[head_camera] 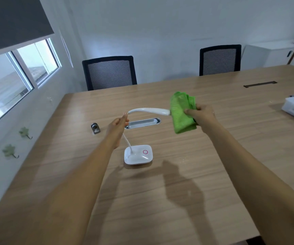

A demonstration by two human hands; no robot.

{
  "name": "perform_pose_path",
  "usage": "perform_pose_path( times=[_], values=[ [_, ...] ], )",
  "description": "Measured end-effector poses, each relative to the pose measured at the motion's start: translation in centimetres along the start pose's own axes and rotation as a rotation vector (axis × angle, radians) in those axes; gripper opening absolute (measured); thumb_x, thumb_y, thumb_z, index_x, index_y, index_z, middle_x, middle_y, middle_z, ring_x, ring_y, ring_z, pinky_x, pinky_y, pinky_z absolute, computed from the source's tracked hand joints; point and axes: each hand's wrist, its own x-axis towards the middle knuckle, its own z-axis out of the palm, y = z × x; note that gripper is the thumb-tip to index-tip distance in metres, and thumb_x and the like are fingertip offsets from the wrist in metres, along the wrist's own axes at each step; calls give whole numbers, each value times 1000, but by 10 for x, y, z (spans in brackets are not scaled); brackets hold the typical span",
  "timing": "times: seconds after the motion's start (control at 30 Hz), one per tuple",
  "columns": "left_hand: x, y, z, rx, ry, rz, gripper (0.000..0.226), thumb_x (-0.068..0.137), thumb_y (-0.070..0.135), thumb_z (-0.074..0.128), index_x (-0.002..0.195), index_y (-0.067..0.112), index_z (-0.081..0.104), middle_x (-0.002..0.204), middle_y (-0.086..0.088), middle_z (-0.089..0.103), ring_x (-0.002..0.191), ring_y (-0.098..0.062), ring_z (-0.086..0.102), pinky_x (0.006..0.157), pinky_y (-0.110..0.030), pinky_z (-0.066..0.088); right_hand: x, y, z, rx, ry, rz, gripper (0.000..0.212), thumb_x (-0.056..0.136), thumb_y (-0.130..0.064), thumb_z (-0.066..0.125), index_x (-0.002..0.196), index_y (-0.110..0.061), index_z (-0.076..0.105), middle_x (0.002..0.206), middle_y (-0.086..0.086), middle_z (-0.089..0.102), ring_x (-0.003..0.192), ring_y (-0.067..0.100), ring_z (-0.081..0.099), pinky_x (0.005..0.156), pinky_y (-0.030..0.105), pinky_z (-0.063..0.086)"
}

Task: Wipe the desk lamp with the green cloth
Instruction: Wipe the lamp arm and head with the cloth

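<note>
The lamp (138,154) stands on the table (213,165), base near the middle, its thin neck bending up to the long white head (149,110), which hangs level above a metal cable slot (142,123). I see my left hand (118,123) pinching the neck end of the head, fingers closed on it. My right hand (202,114) grips the cloth (182,112), fingers closed around the folded bundle, and the cloth covers the tip of the head.

I judge the step is wiping along the head. To do it well I should keep the left hand firm, because the neck looks flexible and will swing if I push. I should wrap the cloth around the head and slide slowly toward the neck, then continue down to the base.

I count one lamp, one cloth, two chairs (110,72) behind the table, one small metal object (95,128) left of the slot, and two leaf-shaped hooks (25,132) on the wall.
</note>
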Motion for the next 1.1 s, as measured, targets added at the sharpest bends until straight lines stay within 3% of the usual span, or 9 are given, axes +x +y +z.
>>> perform_pose_path(
  times=[0.13, 0.23, 0.3, 0.37, 0.47, 0.67, 0.8, 1.0, 1.1],
  values=[
    [-1, 0, 0, 3, 4, 2, 32, 87, 52, 53, 84, 22, 64, 93, 2, 63, 102, -20, 53, 111, -41, 37, -7, -40, 31, 13, -155, -98, 23, 62, -27, 73, 78, -12, 71, 87, 14, 68, 82, 25, 64, 78, 47, 56],
    [-1, -1, -1, -4, 21, 11, 30, 86, 52, 56, 79, 24, 64, 87, 4, 64, 98, -19, 55, 111, -42, 38, -5, -59, 45, -163, -334, -38, 8, 76, -14, 73, 80, -9, 67, 80, 12, 66, 71, 24, 62, 69, 35, 55],
    [-3, 0, -1, 7, 7, 10, 30, 86, 52, 55, 81, 24, 64, 91, 3, 64, 100, -20, 54, 110, -40, 38, 8, -64, 35, -391, -311, 9, 10, 78, -16, 71, 83, -9, 67, 88, 17, 67, 80, 28, 66, 77, 37, 57],
    [-5, 1, 0, 10, 3, -2, 31, 87, 52, 54, 83, 24, 64, 95, 1, 63, 103, -21, 54, 109, -39, 38, 19, -67, 14, -677, -180, 41, 30, 79, -18, 68, 103, -1, 67, 107, 21, 68, 98, 34, 67, 89, 43, 55],
    [-6, 3, -2, 19, 7, -13, 32, 86, 55, 53, 82, 25, 64, 93, 3, 63, 105, -21, 54, 109, -41, 38, 15, -78, 1, -914, -11, -16, 29, 80, -17, 58, 104, -2, 63, 104, 18, 66, 94, 31, 62, 77, 34, 51],
    [-4, 3, 0, -8, 7, -10, 31, 87, 51, 55, 79, 23, 64, 89, 1, 63, 97, -20, 53, 105, -39, 41, -18, -110, 60, -713, -105, -358, 23, 77, -14, 58, 94, -7, 72, 87, 15, 70, 88, 31, 65, 63, 24, 41],
    [-4, 2, -1, 5, -2, -5, 31, 87, 51, 55, 80, 22, 64, 96, -2, 63, 98, -20, 53, 106, -39, 41, -11, -100, 68, -691, -288, -146, 29, 79, -19, 65, 103, -3, 71, 87, 9, 62, 80, 21, 57, 66, 25, 47],
    [-6, 4, -3, 40, -17, -11, 31, 88, 51, 52, 81, 23, 63, 98, -2, 62, 104, -22, 54, 105, -38, 40, 18, -96, 27, -908, -67, -73, 13, 81, -14, 53, 75, -4, 57, 94, 15, 56, 86, 24, 55, 72, 33, 46],
    [-5, 4, -4, 46, -1, -9, 32, 86, 53, 55, 80, 24, 64, 90, 3, 64, 104, -22, 56, 106, -39, 43, 21, -110, 49, -657, -165, -3, 32, 83, -18, 60, 109, 1, 61, 112, 15, 63, 95, 26, 59, 83, 36, 51]
  ],
)
